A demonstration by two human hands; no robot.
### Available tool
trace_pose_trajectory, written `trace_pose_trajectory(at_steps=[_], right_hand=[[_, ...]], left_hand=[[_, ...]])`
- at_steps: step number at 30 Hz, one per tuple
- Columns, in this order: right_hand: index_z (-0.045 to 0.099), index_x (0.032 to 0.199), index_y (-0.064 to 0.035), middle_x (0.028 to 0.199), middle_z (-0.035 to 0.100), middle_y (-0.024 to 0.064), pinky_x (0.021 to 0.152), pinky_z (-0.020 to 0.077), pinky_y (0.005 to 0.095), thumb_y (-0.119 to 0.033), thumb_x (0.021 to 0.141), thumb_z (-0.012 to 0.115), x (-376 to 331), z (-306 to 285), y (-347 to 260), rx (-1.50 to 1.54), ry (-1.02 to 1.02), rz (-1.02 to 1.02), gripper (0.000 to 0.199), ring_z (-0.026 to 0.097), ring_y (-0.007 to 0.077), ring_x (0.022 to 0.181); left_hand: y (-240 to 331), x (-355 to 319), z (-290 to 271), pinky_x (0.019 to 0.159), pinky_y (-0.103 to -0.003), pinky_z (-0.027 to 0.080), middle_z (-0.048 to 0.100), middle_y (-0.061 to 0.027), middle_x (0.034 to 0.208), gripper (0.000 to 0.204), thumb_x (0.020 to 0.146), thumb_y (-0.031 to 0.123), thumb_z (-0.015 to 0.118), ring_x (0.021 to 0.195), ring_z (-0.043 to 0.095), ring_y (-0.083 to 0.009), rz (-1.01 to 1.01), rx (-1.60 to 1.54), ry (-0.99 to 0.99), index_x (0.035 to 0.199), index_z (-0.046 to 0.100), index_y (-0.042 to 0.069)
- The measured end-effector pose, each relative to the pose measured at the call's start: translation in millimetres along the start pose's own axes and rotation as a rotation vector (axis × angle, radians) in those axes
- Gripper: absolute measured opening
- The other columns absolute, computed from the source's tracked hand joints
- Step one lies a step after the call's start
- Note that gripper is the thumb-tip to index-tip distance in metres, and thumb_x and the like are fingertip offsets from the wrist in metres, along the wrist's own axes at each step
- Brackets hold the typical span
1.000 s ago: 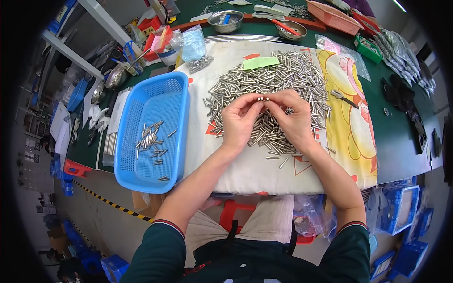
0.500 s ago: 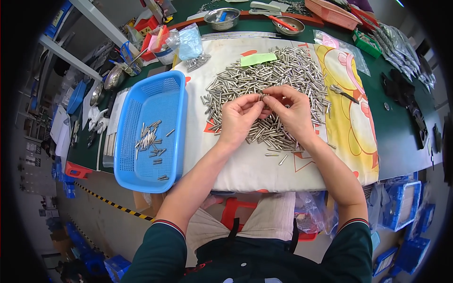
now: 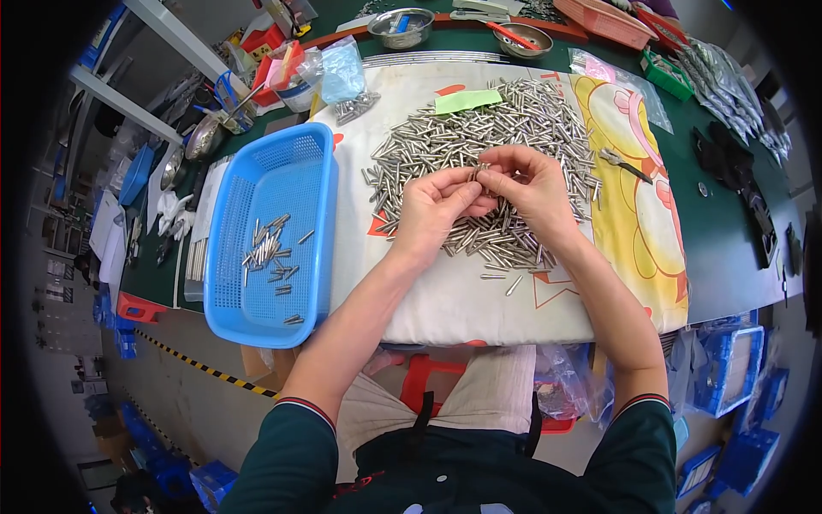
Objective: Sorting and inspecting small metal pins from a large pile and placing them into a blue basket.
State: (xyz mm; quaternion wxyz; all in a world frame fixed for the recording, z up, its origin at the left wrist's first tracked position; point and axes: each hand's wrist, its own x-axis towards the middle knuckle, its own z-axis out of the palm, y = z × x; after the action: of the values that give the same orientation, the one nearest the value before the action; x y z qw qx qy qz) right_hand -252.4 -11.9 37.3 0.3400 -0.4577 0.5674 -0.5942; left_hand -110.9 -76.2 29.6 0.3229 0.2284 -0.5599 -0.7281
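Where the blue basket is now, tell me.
In the head view, the blue basket stands at left, with the left hand and metal pin pile to its right.

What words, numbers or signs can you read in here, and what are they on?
Cloth: red lettering, partly covered by metal pieces; I won't copy it.
Dark shirt: red marks on the front, too small and blurred to read.
Green slip: no writing I can make out.

The bare left grip (image 3: 431, 212) and bare right grip (image 3: 535, 190) partly hide the silver metal pin heap (image 3: 535, 124); the tiny metal piece (image 3: 476, 174) they pinch looks too small to tell.
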Motion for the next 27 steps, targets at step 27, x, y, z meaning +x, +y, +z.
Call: trace_pose_trajectory(at_steps=[27], right_hand=[[0.064,0.085,0.0014,0.072,0.062,0.0027,0.058,0.0445,0.0200,-0.009,0.079,0.065,-1.3,-2.7,-9.6,-0.084,-0.083,-0.015,0.012,0.055,0.0060,0.064]], left_hand=[[-1.5,-0.3,-1.6,0.068,-0.023,0.055,0.065,-0.0138,0.089,0.028,0.087,0.001,0.054,0.076,0.065,-0.0160,-0.036,0.010,-0.054,0.114,0.051,-0.007]])
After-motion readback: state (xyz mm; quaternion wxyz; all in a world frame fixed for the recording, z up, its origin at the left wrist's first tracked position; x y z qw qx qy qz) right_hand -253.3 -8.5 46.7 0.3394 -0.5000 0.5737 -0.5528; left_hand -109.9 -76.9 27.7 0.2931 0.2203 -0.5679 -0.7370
